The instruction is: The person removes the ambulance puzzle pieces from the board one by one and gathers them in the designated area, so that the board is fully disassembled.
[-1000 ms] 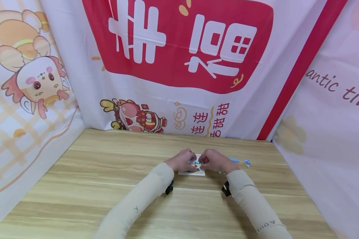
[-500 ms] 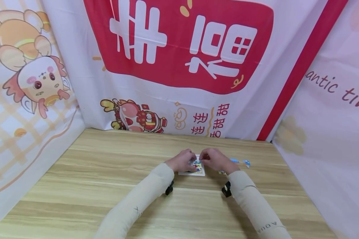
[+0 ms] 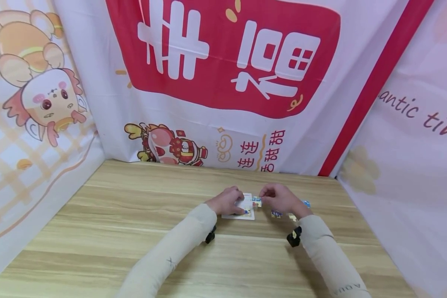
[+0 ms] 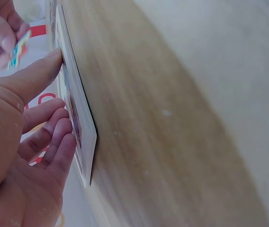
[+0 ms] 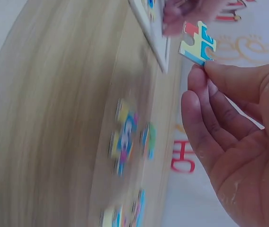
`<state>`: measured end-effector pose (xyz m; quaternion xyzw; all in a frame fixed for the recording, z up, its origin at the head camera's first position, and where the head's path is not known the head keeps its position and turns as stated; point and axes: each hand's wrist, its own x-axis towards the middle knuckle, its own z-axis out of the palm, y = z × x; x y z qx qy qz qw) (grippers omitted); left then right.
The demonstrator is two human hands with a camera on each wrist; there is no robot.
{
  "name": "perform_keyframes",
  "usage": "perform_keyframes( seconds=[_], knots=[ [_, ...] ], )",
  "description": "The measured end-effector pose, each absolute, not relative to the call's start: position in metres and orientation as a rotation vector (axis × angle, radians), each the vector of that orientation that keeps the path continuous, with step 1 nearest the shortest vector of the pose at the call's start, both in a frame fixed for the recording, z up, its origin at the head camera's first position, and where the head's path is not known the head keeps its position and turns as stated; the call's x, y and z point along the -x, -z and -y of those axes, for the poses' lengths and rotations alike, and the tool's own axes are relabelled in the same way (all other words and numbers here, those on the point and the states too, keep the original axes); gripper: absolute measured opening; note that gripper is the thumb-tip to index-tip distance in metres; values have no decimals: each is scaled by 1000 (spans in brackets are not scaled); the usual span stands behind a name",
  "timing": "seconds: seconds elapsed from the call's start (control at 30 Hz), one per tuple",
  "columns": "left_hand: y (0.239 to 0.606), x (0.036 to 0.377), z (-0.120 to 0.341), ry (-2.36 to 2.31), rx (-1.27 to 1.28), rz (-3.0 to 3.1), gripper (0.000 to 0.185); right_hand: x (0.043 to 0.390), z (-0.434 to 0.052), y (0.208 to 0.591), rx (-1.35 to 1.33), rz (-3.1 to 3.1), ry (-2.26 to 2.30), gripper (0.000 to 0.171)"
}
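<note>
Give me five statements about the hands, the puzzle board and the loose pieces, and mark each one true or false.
1. The right hand pinches a puzzle piece between thumb and fingers. True.
2. The left hand is raised well above the table. False: it rests on the puzzle board, thumb against the board's edge.
3. Loose pieces lie on the table on the right hand's side of the board. True.
4. The held piece is already pressed flat into the board. False: it is held in the air, apart from the board.
5. The board stands upright against the backdrop. False: it lies flat on the wooden table.
</note>
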<state>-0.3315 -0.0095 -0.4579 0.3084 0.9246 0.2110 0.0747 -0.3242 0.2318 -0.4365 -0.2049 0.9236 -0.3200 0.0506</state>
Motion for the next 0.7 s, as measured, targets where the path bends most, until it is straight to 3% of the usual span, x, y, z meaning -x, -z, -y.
perform_keyframes(
  seconds=[0.5, 0.7],
  knots=[
    [458, 333, 8, -629, -923, -2771, 51, 296, -366, 434, 326, -2842, 959, 12],
    [459, 334, 8, -632, -901, -2771, 51, 288, -396, 430, 306, -2754, 1016, 16]
  ],
)
